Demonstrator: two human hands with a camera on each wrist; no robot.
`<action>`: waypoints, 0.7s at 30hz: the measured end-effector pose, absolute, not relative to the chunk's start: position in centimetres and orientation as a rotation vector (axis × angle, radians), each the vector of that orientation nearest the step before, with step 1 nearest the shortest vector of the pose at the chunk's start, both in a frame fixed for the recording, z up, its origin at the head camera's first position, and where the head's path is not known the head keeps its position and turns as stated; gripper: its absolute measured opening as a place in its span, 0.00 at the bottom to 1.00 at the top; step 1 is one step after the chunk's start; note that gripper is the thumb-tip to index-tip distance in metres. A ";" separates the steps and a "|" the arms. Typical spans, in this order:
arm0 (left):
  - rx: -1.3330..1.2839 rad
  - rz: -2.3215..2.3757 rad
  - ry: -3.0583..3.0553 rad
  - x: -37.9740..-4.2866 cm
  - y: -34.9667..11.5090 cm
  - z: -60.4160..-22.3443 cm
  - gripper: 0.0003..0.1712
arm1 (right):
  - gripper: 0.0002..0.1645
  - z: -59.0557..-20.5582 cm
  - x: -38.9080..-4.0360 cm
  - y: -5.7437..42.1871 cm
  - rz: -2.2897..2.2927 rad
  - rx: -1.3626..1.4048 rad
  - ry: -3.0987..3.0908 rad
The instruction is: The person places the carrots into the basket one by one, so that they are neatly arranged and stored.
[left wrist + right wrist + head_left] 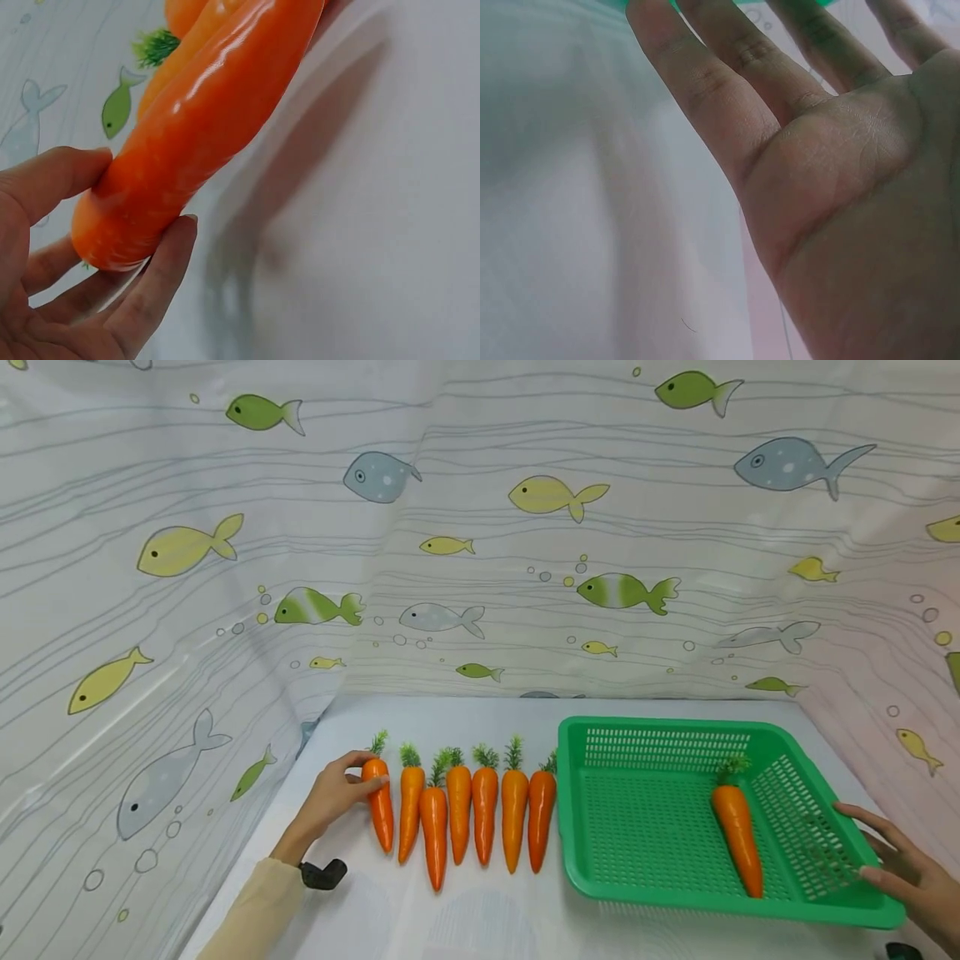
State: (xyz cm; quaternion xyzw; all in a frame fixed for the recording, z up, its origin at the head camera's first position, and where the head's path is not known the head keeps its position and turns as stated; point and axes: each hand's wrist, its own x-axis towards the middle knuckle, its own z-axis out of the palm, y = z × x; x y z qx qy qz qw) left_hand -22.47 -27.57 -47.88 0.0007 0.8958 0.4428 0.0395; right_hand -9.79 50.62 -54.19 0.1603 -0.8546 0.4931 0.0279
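At the left end of a row, my left hand [339, 789] pinches an orange carrot [378, 806] near its thick, leafy end, thumb on one side and fingers on the other. In the left wrist view the same carrot [202, 120] slants up from the fingers [161, 277], over its shadow on the white surface. My right hand [903, 868] is at the right side of a green plastic basket [675, 906], its extended fingertips right at the rim. The right wrist view shows this hand [817, 165] with straight fingers and a bare palm. One carrot [737, 839] lies inside the basket.
Several more carrots [433, 835] with green tops lie side by side between the left hand and the basket, the rightmost one [542, 818] close against its left wall. Fish-patterned sheeting [480, 560] rises behind and at both sides of the white table [420, 927].
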 end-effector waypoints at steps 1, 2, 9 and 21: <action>0.002 1.365 2.746 -22.4 -27.7 -47.8 0.34 | 0.48 -54.2 -9.9 50.6 1.523 0.489 -2.637; 0.003 1.372 2.743 -22.4 -27.7 -47.8 0.35 | 0.48 -54.2 -9.9 50.6 1.542 0.477 -2.634; 0.016 1.420 2.712 -22.2 -27.6 -47.1 0.36 | 0.49 -54.9 -10.0 51.6 1.771 0.427 -2.575; 0.077 1.480 2.678 -22.0 -26.3 -46.2 0.37 | 0.49 -55.0 -10.4 51.7 1.884 0.575 -2.477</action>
